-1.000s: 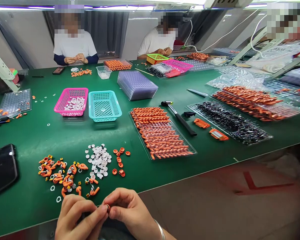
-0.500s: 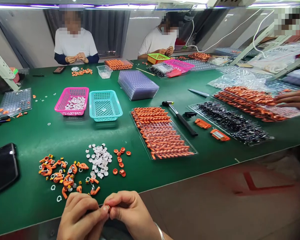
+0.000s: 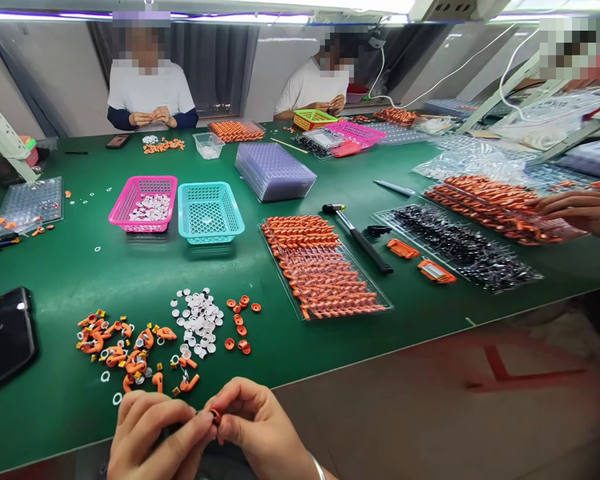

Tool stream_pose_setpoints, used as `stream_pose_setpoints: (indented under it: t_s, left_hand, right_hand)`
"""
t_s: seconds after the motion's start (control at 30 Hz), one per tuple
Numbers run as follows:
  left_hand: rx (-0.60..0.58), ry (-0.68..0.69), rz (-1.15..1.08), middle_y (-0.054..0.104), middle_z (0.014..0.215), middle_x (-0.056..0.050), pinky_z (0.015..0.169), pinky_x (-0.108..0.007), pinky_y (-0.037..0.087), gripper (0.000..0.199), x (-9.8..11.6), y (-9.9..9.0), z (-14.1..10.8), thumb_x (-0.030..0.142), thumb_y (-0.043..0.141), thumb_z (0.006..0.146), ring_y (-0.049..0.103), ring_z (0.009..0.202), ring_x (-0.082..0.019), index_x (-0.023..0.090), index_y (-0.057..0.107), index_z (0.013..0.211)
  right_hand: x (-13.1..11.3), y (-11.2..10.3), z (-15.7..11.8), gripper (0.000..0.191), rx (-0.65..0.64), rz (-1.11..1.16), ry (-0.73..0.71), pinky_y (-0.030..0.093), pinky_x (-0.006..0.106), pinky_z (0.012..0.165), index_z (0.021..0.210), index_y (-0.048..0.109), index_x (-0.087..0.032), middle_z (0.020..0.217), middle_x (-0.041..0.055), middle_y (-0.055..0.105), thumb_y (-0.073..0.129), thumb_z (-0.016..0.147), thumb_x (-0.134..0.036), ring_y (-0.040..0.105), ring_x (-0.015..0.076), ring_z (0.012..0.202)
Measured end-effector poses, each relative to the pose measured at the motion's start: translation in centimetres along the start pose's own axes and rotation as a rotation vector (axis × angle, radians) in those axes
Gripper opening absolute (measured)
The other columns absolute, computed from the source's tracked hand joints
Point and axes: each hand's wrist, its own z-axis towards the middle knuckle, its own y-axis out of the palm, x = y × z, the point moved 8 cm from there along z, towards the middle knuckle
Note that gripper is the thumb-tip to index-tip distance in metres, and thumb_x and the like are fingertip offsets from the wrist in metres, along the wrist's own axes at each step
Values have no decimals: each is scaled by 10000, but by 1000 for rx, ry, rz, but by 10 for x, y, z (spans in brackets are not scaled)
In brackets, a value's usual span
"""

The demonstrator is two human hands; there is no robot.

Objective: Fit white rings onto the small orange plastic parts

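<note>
At the table's front edge, my left hand (image 3: pixel 153 433) and my right hand (image 3: pixel 260 423) meet, fingertips pinched together on a small orange round earbud cap (image 3: pixel 215 417). Its dark inside shows a little; fingers cover the rest. Just beyond my left hand lies a loose pile of orange earbud shells (image 3: pixel 135 360) with small yellow-tipped parts. White round discs (image 3: pixel 200 317) are heaped to the right of that pile. Beside the discs, several orange cup-shaped caps (image 3: pixel 239 320) lie scattered. White rings (image 3: pixel 117 399) rest close to my left hand.
Behind stand a pink basket (image 3: pixel 117 217) of white pieces and a turquoise basket (image 3: pixel 185 230). To the right are a tray of orange shells (image 3: pixel 325 273), a hammer (image 3: pixel 365 243) and black parts (image 3: pixel 460 243). A phone (image 3: pixel 7 340) lies left. A co-worker's hand (image 3: pixel 585 210) reaches in at right.
My hands have shifted slightly left and the cap between my fingertips has turned, showing more of its dark inside. The co-worker's hand at right has moved a little left.
</note>
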Motion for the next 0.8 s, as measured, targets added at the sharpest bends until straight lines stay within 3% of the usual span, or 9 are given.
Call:
stream_pose_setpoints:
  t_s: [0.17,0.47,0.7,0.8]
  left_hand:
    - [-55,55,41,683,821,-41,683,-322,440,291,2,0,0,9,692,790,608,738,-174,179,723,1025]
    - [-57,11,-8,688,831,-41,711,-333,425,287,3,3,-1,-4,659,820,605,771,-182,179,707,1037]
    - [-189,-2,-117,647,859,-26,719,-321,433,312,-4,10,7,-10,636,825,597,776,-171,199,671,1055]
    - [-142,-53,-126,620,894,-26,718,-312,458,324,-9,9,6,5,651,825,587,796,-169,219,674,1067]
  right_hand:
    - [-1,2,-1,221,12,22,2,496,131,552,712,771,-172,677,16,770,932,582,-250,650,55,551]
    - [2,-4,-3,194,79,17,-30,495,159,544,658,781,-193,670,28,775,939,556,-239,641,71,536]
    - [2,-2,-2,211,70,34,-11,487,167,504,647,766,-183,654,23,772,943,546,-241,639,82,517]
    - [2,1,-1,227,51,77,4,478,155,523,675,753,-173,656,13,767,938,566,-246,632,67,529]
